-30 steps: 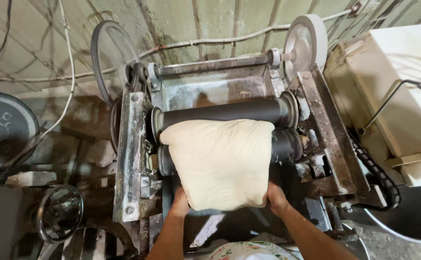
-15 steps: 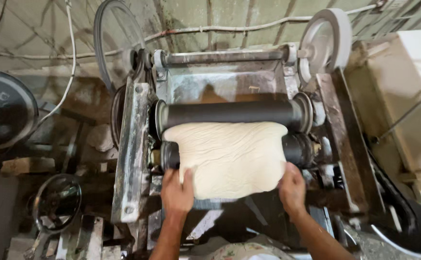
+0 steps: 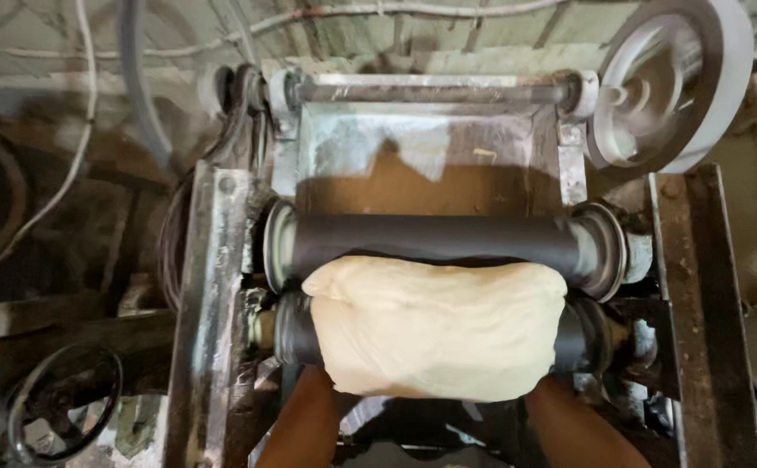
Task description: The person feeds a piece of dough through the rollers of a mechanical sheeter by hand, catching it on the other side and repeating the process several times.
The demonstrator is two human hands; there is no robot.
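Both my hands sit hidden under the dough sheet [image 3: 435, 334] at lower centre, grip unclear; rollers [image 3: 435, 243] could catch fingers.

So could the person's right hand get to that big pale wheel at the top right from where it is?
Probably yes. The right arm sits under the dough sheet, its hand hidden, and the wheel stands open beyond the rollers; reaching means letting go of the dough.

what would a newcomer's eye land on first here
The pale slab of dough in the middle, draped over the lower of two dark rollers. Both forearms reach up under its near edge; the hands themselves are hidden. Next, the big grey wheel at the top right of the worn metal machine frame.
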